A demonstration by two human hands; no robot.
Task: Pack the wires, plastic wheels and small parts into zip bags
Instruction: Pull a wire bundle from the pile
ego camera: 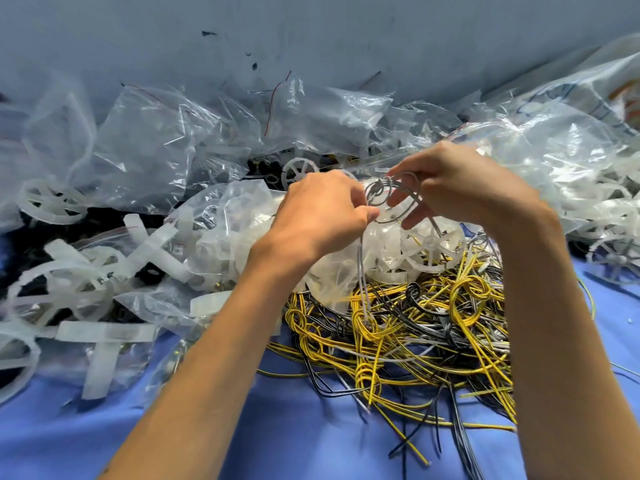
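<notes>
Both hands are raised over the middle of the pile and work one grey wire [378, 192], which is looped into a small coil between them. My left hand [320, 216] pinches the coil's left side, and its loose ends hang down toward the wires. My right hand [460, 183] pinches the coil's top with thumb and forefinger. Below lies a tangled heap of yellow, black and grey wires [426, 327]. White plastic wheels [431, 245] sit just under the hands, some inside a clear bag [239, 230].
Crumpled clear zip bags [166, 147] cover the back, against a grey wall. More white wheels [52, 200] and flat white plastic strips [104, 337] lie at the left, with small black parts underneath. A large bag of wheels [581, 174] fills the right. Blue cloth [294, 427] shows in front.
</notes>
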